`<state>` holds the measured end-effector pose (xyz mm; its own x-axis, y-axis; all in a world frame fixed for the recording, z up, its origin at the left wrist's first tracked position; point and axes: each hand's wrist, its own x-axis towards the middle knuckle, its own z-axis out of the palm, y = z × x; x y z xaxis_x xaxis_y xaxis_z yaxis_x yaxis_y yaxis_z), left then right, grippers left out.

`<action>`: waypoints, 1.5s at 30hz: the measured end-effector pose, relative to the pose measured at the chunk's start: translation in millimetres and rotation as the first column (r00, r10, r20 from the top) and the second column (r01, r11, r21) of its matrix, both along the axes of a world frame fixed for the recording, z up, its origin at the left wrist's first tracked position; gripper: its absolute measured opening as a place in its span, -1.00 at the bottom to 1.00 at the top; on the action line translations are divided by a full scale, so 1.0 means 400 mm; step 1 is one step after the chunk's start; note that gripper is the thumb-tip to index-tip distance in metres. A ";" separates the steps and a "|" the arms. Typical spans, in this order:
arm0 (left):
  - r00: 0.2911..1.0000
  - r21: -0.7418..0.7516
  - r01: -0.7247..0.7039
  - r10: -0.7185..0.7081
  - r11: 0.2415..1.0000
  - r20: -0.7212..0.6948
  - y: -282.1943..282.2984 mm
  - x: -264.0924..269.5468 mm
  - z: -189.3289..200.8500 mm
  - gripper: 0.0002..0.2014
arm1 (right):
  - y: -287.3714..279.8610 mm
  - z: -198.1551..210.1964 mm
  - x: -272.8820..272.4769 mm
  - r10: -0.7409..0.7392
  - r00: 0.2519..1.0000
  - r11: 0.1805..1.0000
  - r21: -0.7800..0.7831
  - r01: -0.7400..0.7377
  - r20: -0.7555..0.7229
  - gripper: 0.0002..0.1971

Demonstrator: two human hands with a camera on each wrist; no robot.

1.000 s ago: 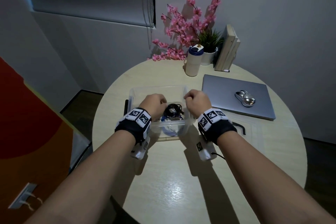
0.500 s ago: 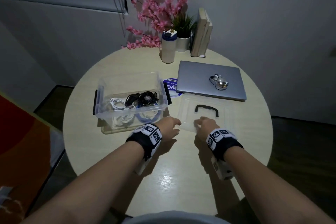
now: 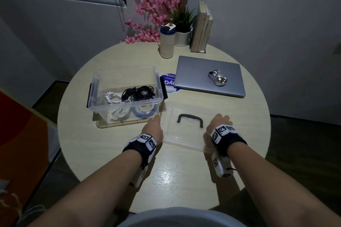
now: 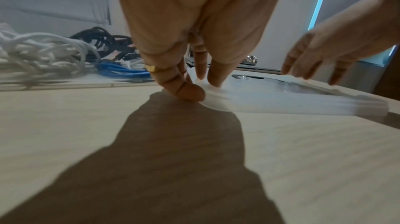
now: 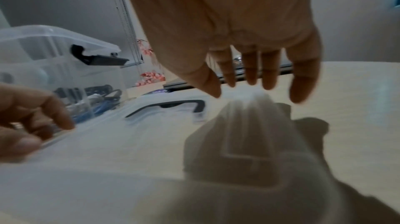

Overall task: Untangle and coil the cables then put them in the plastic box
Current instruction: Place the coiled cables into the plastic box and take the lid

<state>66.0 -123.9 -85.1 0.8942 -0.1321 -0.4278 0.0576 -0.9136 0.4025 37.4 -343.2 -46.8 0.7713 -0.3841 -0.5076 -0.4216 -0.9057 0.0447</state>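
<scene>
The clear plastic box (image 3: pixel 96 86) stands open on the round table, left of centre. Inside it lie a black cable bundle (image 3: pixel 142 92), white cables (image 3: pixel 112 97) and a blue coil (image 3: pixel 144 113). The box's clear lid (image 3: pixel 184 134), with a black handle (image 3: pixel 190 119), lies flat on the table just right of it. My left hand (image 3: pixel 154 127) is at the lid's left corner, and in the left wrist view its nearly straight fingertips (image 4: pixel 190 92) touch that corner. My right hand (image 3: pixel 218 121) hovers over the lid's right end, fingers spread (image 5: pixel 255 87), holding nothing.
A closed grey laptop (image 3: pixel 193 72) with a silver mouse (image 3: pixel 217 77) on it lies behind the lid. A tumbler (image 3: pixel 167 42), a potted plant (image 3: pixel 181 29), pink blossoms (image 3: pixel 153 5) and books (image 3: pixel 202 27) stand at the table's far edge. A blue round mat (image 3: pixel 168 83) lies between box and laptop.
A second ago both hands were curled at the box's rim. They have left the box, moved right to the lid and spread to its two ends.
</scene>
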 end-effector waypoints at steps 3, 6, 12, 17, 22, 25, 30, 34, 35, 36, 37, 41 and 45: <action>0.991 0.020 -0.117 0.118 0.993 -0.061 -0.003 -0.003 0.012 -0.62 | -0.006 0.018 -0.026 0.107 0.972 0.990 -0.072 -0.124 -0.211 -0.49; 0.978 0.052 -0.174 0.179 0.983 -0.106 -0.001 -0.003 0.021 -0.85 | -0.007 0.010 -0.017 0.207 0.934 0.959 -0.127 -0.252 -0.290 -0.56; 0.966 0.084 -0.212 0.222 0.974 -0.135 -0.012 -0.008 0.031 -0.79 | -0.030 -0.009 -0.013 0.231 0.925 0.959 -0.091 -0.269 -0.302 -0.52; 0.967 0.019 -0.209 0.210 0.978 -0.144 -0.012 -0.009 0.045 -0.85 | -0.025 0.022 -0.013 0.263 0.914 0.955 -0.052 -0.292 -0.308 -0.58; 0.964 -0.199 -0.236 0.204 0.951 -0.169 -0.015 0.010 0.080 -0.69 | -0.033 0.059 -0.032 0.235 0.937 0.964 -0.063 -0.259 -0.258 -0.60; 0.962 -0.393 -0.246 0.172 0.886 -0.214 -0.042 0.014 0.116 -0.79 | -0.033 0.078 -0.035 0.350 0.896 0.914 -0.109 -0.391 -0.274 -0.66; 0.951 -0.654 -0.291 0.135 0.698 -0.279 -0.073 0.021 0.185 -0.94 | -0.024 0.087 -0.033 0.327 0.920 0.930 -0.099 -0.354 -0.218 -0.66; 0.962 -0.741 -0.268 0.130 0.616 -0.240 -0.068 0.038 0.235 -0.92 | -0.021 0.091 -0.004 0.219 0.975 0.974 -0.055 -0.222 -0.047 -0.68; 0.965 -0.746 -0.259 0.138 0.614 -0.221 -0.059 0.045 0.251 -0.93 | -0.018 0.091 0.015 0.183 0.983 0.982 -0.042 -0.184 -0.016 -0.69; 0.970 -0.745 -0.244 0.155 0.621 -0.188 -0.049 0.052 0.265 -0.95 | -0.014 0.089 0.035 0.130 0.991 0.991 -0.004 -0.130 0.028 -0.69; 0.973 -0.739 -0.230 0.174 0.634 -0.153 -0.036 0.059 0.283 -0.93 | -0.004 0.092 0.059 0.086 0.994 0.996 0.025 -0.088 0.065 -0.69; 0.953 -0.673 -0.212 0.302 0.709 0.018 0.030 0.088 0.345 -0.74 | 0.057 0.113 0.147 -0.203 0.952 0.951 0.279 0.135 0.230 -0.70; 0.874 -0.527 -0.275 0.438 0.804 0.212 0.119 0.132 0.366 -0.58 | 0.134 0.108 0.217 -0.520 0.795 0.728 0.650 0.220 0.313 -0.70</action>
